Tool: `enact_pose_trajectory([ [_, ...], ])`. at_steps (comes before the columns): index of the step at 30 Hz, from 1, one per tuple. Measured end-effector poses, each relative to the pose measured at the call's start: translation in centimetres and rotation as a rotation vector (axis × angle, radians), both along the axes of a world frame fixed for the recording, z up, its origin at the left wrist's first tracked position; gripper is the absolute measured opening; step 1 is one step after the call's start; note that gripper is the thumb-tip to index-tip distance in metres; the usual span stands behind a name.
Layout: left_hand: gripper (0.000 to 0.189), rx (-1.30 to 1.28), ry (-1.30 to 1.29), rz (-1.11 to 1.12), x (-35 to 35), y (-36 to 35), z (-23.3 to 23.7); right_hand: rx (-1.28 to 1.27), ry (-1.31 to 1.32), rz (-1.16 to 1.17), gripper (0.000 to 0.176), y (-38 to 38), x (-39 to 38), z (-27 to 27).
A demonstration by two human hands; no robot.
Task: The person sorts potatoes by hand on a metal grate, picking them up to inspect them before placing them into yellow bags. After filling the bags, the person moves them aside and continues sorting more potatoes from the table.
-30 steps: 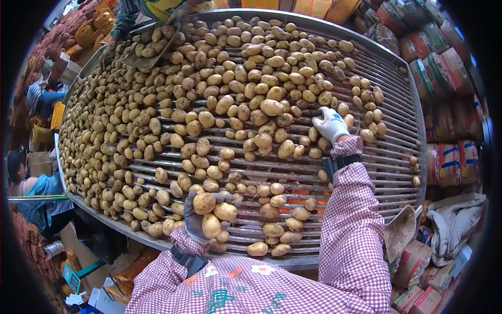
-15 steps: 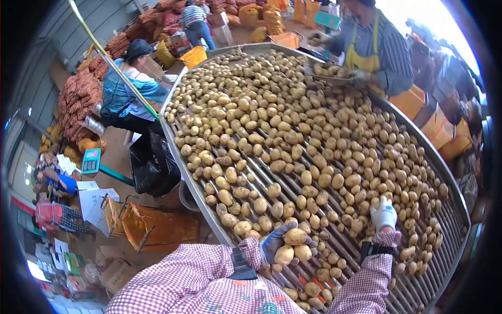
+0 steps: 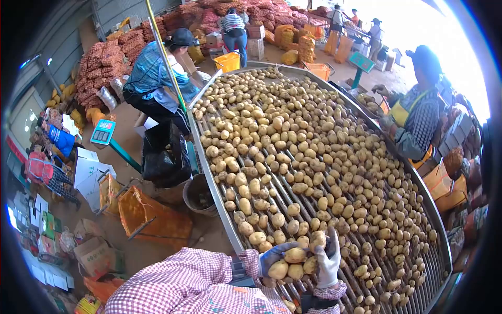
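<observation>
My left hand [image 3: 270, 256], in a blue-grey glove, is cupped around several potatoes [image 3: 295, 255] at the near edge of the sorting table. Just beside it, my right hand [image 3: 328, 266], in a white glove, has a potato [image 3: 317, 241] against its thumb and fingers. The two hands almost meet, and the potatoes between them hide part of the left fingers. Beneath and beyond both hands, loose potatoes [image 3: 314, 149] cover the slatted metal rack [image 3: 361, 277]. Its bars show through most on the near side.
A raised metal rim [image 3: 210, 172] borders the rack. To the left stand a black-lined bin [image 3: 164, 157], a bucket [image 3: 200, 196], an orange bag on a frame [image 3: 151, 217] and a scale [image 3: 103, 132]. Co-workers stand at the left [image 3: 157, 78] and right [image 3: 421, 112] sides.
My right hand has come from the potatoes at the right over to my left hand, bringing a potato. The view has shifted, and the co-worker at right has moved the filled scoop off the rack.
</observation>
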State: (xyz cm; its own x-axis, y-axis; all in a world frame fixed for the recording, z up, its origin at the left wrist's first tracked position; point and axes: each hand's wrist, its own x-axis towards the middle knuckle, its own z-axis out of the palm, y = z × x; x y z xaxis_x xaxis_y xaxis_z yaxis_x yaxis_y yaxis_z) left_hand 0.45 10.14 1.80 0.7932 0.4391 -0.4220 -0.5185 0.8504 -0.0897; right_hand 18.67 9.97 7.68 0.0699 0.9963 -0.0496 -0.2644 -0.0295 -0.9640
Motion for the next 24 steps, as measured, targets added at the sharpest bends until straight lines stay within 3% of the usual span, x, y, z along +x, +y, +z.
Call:
enact_pose_trajectory([
  [1,0.055,0.069,-0.227,-0.051,-1.4,0.1,0.9,-0.015,0.027,-0.024,0.076,0.0,-0.7,-0.1],
  [3,0.054,0.108,-0.337,-0.005,-3.1,0.0,1.6,0.054,-0.094,0.103,0.076,-0.4,-1.9,0.6],
  [4,0.055,0.103,-0.245,0.033,-3.5,-0.3,2.3,0.036,-0.171,0.166,0.075,-0.7,-2.5,0.7],
  [7,0.054,0.159,-0.335,0.018,-5.5,-1.1,2.3,0.011,-0.146,0.191,0.070,-1.5,-4.8,0.8],
  [12,0.045,0.139,-0.320,0.132,-7.2,-1.4,4.5,0.191,-0.453,0.214,0.065,-1.1,-6.5,0.9],
  [13,0.040,0.274,-0.489,0.147,-7.5,-0.9,2.5,0.224,-0.544,0.209,0.064,-0.9,-7.5,1.6],
  [14,0.040,0.231,-0.602,0.109,-7.6,-1.9,0.5,0.248,-0.597,0.201,0.062,-1.0,-8.4,1.6],
  [15,0.040,0.201,-0.713,0.083,-8.9,-1.4,2.0,0.358,-0.774,0.217,0.062,-0.7,-9.2,1.9],
  [17,0.041,0.070,-0.295,0.106,-11.3,-1.3,2.6,0.341,-0.867,0.314,0.056,-0.9,-11.4,2.6],
  [19,0.051,0.047,-0.456,0.135,-13.9,-1.4,3.8,0.462,-1.007,0.311,0.065,-0.6,-13.6,2.6],
  [21,0.050,0.106,-0.441,0.246,-16.1,-1.5,5.0,0.416,-1.047,0.399,0.067,-0.2,-15.9,2.8],
  [24,0.055,0.082,-0.477,0.272,-20.0,-2.2,2.7,0.436,-1.007,0.527,0.069,1.0,-20.3,3.7],
])
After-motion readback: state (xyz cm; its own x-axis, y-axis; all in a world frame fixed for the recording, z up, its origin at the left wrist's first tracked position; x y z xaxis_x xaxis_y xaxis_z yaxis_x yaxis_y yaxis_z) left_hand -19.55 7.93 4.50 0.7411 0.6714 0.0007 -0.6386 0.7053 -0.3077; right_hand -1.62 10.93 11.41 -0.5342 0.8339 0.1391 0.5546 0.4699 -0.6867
